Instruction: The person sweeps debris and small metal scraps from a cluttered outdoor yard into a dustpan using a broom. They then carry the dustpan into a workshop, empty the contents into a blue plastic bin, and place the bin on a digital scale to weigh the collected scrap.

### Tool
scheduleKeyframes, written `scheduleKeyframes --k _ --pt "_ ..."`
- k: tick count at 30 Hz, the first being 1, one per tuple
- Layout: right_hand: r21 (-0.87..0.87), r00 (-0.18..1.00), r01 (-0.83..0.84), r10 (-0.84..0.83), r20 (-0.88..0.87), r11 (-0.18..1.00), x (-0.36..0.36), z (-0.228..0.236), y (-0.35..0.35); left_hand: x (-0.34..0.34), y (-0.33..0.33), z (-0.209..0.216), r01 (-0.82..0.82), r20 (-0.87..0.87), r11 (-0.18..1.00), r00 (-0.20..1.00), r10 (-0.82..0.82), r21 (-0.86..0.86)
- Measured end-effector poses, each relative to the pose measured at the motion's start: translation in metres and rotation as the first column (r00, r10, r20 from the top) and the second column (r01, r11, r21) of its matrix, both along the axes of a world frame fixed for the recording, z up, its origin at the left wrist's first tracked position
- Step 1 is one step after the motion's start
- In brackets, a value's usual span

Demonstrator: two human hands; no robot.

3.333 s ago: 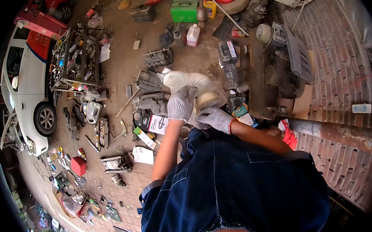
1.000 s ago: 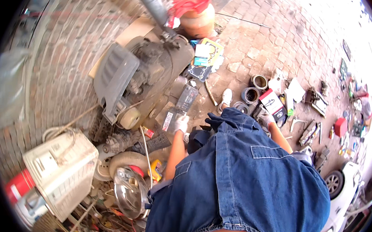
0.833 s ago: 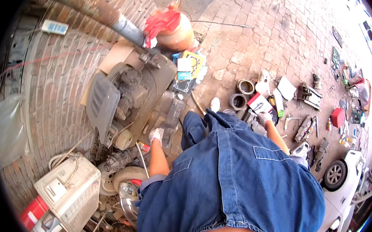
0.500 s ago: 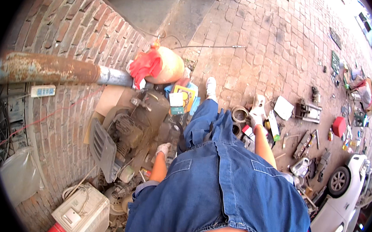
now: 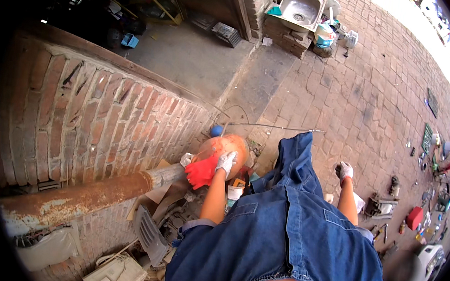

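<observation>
My left hand (image 5: 227,162), in a whitish work glove, rests on an orange, rounded tank (image 5: 236,145) beside the brick wall. Its fingers lie stretched over the tank's surface. Just left of that hand, a red cloth or rubber glove (image 5: 201,173) drapes over the tank. Out to the right, my right hand (image 5: 344,171) hangs above the brick paving, gloved, with dirty dark fingertips. Its fingers are curled in, and I see nothing held in them. Below the tank, a white and yellow box (image 5: 235,191) shows partly behind my left arm.
A rusty pipe (image 5: 83,193) runs along the brick wall (image 5: 107,106) at left. A steel sink (image 5: 299,9) stands at the far side. A thin rod (image 5: 283,127) lies on the paving. At right are a red box (image 5: 414,218), scattered parts and a white car (image 5: 428,259).
My left hand has gone from beside the machinery up to the orange tank. My right hand has left the parts on the ground and risen clear. The view has swung toward the doorway and sink.
</observation>
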State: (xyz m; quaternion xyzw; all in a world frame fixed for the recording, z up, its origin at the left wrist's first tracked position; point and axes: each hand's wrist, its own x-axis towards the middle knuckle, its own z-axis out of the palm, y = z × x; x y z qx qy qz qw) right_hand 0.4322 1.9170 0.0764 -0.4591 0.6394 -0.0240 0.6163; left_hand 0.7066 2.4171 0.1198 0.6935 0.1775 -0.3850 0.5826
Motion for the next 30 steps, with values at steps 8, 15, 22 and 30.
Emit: scheduleKeyframes --k 8,15,22,30 --pt "0.225 0.984 0.175 -0.163 -0.074 0.958 0.276 -0.058 -0.073 0.151 -0.009 -0.077 -0.024 -0.090 0.973 0.995 0.045 0.228" --pt "-0.077 0.744 -0.668 0.664 -0.080 0.740 0.708 -0.030 -0.084 0.163 0.034 -0.125 0.787 -0.325 0.196 0.449 -0.832 0.585" --pt "-0.279 0.383 -0.850 0.888 0.256 0.447 1.093 0.006 0.060 0.316 -0.019 -0.117 0.490 -0.070 0.385 0.683 -0.727 0.782" --pt "-0.497 -0.586 -0.132 0.472 -0.659 -0.858 1.220 -0.005 0.206 0.537 0.085 -0.091 -0.056 0.129 0.887 0.992 -0.004 0.458"
